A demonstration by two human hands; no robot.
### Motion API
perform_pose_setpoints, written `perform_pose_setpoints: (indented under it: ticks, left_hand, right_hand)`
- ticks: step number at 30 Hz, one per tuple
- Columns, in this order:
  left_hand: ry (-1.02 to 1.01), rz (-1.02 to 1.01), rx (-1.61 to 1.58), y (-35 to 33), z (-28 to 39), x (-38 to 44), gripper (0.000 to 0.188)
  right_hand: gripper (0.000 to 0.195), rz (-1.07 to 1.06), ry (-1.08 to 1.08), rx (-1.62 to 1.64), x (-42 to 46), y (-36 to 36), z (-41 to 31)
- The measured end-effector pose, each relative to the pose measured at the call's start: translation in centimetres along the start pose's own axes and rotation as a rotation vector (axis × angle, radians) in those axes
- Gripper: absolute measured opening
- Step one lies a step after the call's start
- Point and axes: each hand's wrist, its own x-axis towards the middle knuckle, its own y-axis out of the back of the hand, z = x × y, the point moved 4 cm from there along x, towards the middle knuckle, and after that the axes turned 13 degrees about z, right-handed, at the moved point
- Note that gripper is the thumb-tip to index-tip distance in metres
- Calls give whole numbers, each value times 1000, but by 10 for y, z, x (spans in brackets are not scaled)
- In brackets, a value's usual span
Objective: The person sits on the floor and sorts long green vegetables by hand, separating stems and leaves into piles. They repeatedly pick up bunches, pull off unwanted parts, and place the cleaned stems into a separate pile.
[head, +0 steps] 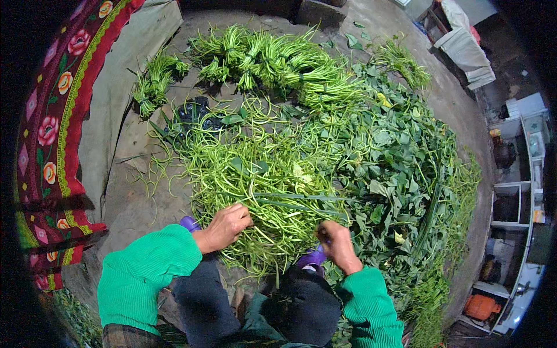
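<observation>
A broad heap of loose, thin green vegetable stems [265, 174] lies on the floor before me. At its near left edge is my left hand [226, 226], back up, with the fingers curled in against the stems. Whether a stem is pinched there is hidden. My right hand [338, 245] hovers at the near right edge of the heap, above a purple shoe [313, 257]. Its fingers are bent and somewhat blurred, so any thing in them cannot be made out. Long, narrow dark green leaf strips [300, 197] lie across the stems beyond both hands.
Tied stem bundles [261, 58] stand in a row at the back, with smaller bundles [152, 85] to the left. Stripped leaves [391, 152] cover the right side. A flowered red cloth [48, 130] borders the left; shelving and an orange gas cylinder [482, 307] stand far right.
</observation>
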Motion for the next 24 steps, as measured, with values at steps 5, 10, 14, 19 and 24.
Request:
perform_pose_setpoints:
  ticks: [5,10,14,19,24]
  left_hand:
    - [-176,-139,172,-31,0,22,52]
    - [317,-279,409,-31,-89,0,79]
    - [763,-251,296,-16,-179,-90,74]
    - [668,116,364,11,-142,-93,58]
    - [258,206,-5,-13,-73,-4,46]
  right_hand:
    - [44,-140,553,-341,29,-52,-71]
    - [61,-140,59,-432,34,-65,38]
    - [56,119,-257,-209,3,-65,136]
    - [42,219,-557,-34,-18,-43,132]
    - [28,357,-620,321,-16,-35,147]
